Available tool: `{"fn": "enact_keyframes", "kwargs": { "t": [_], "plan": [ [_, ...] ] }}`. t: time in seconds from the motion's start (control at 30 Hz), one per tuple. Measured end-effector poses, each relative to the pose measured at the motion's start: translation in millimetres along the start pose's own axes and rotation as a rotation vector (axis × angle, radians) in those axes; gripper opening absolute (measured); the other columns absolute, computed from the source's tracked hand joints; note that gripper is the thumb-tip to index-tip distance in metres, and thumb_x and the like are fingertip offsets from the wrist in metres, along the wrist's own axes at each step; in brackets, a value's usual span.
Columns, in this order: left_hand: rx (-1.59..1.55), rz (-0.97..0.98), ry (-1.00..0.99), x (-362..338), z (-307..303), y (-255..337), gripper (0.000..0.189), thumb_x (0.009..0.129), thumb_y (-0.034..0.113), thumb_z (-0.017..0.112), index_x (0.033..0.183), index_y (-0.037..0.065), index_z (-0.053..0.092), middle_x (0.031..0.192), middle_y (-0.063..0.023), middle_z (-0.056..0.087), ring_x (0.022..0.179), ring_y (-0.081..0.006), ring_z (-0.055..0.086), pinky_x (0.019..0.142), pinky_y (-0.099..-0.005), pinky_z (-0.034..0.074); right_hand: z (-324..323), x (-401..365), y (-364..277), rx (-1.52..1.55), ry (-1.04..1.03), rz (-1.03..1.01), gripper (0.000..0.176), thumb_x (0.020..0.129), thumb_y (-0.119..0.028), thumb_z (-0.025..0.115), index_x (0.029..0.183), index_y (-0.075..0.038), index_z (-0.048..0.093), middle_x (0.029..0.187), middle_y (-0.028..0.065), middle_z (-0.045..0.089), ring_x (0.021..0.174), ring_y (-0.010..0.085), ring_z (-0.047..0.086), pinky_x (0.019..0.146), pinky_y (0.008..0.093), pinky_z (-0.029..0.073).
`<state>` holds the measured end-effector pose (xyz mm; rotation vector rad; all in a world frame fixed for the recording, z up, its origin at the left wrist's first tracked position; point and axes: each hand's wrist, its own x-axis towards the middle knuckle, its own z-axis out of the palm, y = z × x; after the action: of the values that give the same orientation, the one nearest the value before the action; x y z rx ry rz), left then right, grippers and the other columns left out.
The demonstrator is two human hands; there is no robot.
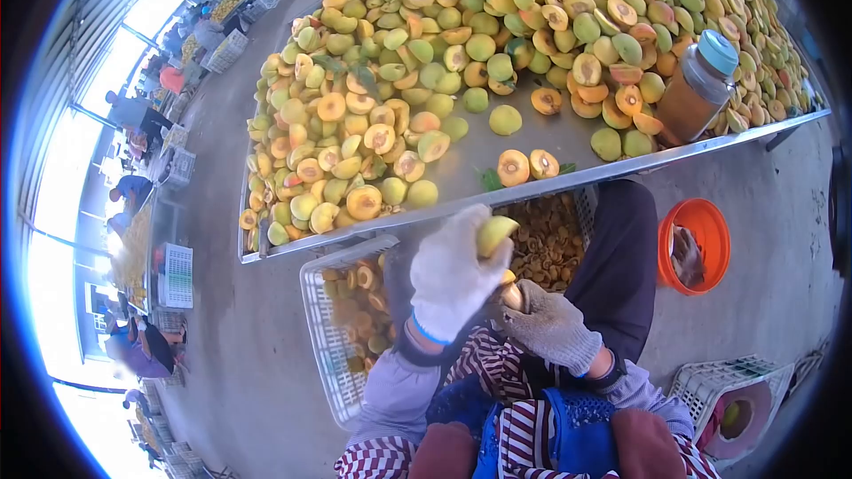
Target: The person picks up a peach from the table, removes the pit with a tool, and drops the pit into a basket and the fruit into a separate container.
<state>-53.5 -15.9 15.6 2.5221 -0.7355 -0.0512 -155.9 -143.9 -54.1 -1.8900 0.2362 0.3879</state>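
My left hand [451, 275], in a white glove, is closed around a yellow-green fruit half [493, 232] just below the table's front edge. My right hand [550, 326], in a grey glove, grips a small tool [513, 295] whose tip sits against the fruit. Both hands are held close together over my lap. A big heap of halved and whole yellow-green fruit [426, 62] covers the metal table [497, 146] in front of me. Two halves [527, 165] lie cut side up near the table's edge.
A white plastic crate [330, 337] with pitted fruit halves stands under the table. An orange bucket [695, 244] sits on the floor at right, and a jar with a teal lid [699, 84] stands on the table. Another white crate [741, 395] is at lower right. Other workers sit at tables at far left.
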Motion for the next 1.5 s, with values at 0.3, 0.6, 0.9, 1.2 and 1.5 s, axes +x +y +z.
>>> {"fn": "enact_keyframes", "kwargs": {
  "t": [0.3, 0.6, 0.9, 1.2, 1.5],
  "plan": [
    [-0.430, 0.063, 0.284, -2.7, 43.9, -11.3, 0.040, 0.082, 0.012, 0.074, 0.117, 0.002, 0.057, 0.124, -0.0200, 0.065, 0.107, -0.0327, 0.068, 0.093, -0.0374, 0.054, -3.8, 3.2, 12.1, -0.065, 0.052, -0.148, 0.044, 0.090, -0.051, 0.067, 0.111, -0.013, 0.057, 0.081, 0.0167, 0.068, 0.077, 0.0376, 0.069, 0.065, 0.0454, 0.052],
    [-0.338, -0.098, 0.122, 9.3, 65.4, -11.2, 0.046, 0.079, 0.015, 0.078, 0.120, 0.004, 0.058, 0.113, -0.0154, 0.070, 0.099, -0.0317, 0.071, 0.085, -0.0384, 0.057, -5.8, 6.6, 4.4, -0.022, 0.015, -0.028, 0.048, 0.090, -0.050, 0.067, 0.121, -0.015, 0.058, 0.098, 0.0152, 0.072, 0.091, 0.0366, 0.069, 0.077, 0.0442, 0.054],
    [-0.282, 0.213, 0.083, 1.6, 38.8, 5.9, 0.038, 0.072, 0.019, 0.085, 0.104, 0.008, 0.069, 0.102, -0.0136, 0.072, 0.094, -0.0324, 0.071, 0.082, -0.0364, 0.058, 23.2, 7.9, 53.8, -0.179, 0.140, -0.474, 0.037, 0.089, -0.042, 0.069, 0.109, -0.011, 0.069, 0.092, 0.0116, 0.072, 0.084, 0.0353, 0.069, 0.070, 0.0411, 0.054],
    [-0.738, -0.247, 0.230, 5.0, 32.7, -26.8, 0.037, 0.089, 0.018, 0.070, 0.121, 0.003, 0.058, 0.116, -0.0120, 0.067, 0.103, -0.0231, 0.067, 0.092, -0.0347, 0.053, -10.5, -1.0, -7.5, -0.050, 0.006, 0.138, 0.039, 0.090, -0.045, 0.067, 0.113, -0.013, 0.061, 0.087, 0.0158, 0.070, 0.081, 0.0355, 0.070, 0.070, 0.0432, 0.053],
    [-1.590, -0.456, -0.054, -14.2, 49.1, -27.9, 0.052, 0.101, 0.044, 0.050, 0.131, 0.001, 0.052, 0.122, -0.0204, 0.063, 0.098, -0.0285, 0.067, 0.088, -0.0394, 0.055, -12.3, -9.5, -4.1, 0.096, 0.035, -0.010, 0.044, 0.088, -0.047, 0.069, 0.115, -0.014, 0.060, 0.082, 0.0152, 0.069, 0.078, 0.0371, 0.069, 0.069, 0.0424, 0.053]
  ]
}}
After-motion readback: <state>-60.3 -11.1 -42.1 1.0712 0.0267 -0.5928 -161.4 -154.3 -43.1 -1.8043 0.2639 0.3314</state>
